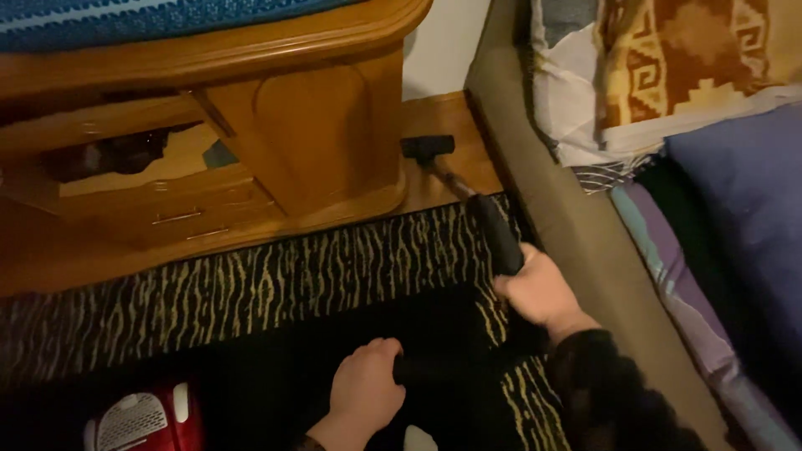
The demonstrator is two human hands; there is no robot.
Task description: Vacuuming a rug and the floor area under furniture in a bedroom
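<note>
Black vacuum wand (493, 225) slants across striped rug, nozzle (427, 147) on wooden floor.

floor: warm brown wooden floor (443, 113), bare in a strip between the cabinet and the bed frame
rug: dark rug with black and tan zebra-like stripes (276, 280), lying flat on the floor, its far edge close along the cabinet base
cabinet: glossy orange-brown wooden cabinet (317, 134) standing on the floor, with low drawers at its foot
nozzle: black vacuum floor nozzle (428, 147) resting on the bare wood just beside the cabinet's corner
vacuum body: red and white vacuum cleaner body (142, 418) sitting on the rug at the near edge
bed frame: grey-brown upholstered bed frame (576, 234) standing along the rug's right side
</note>
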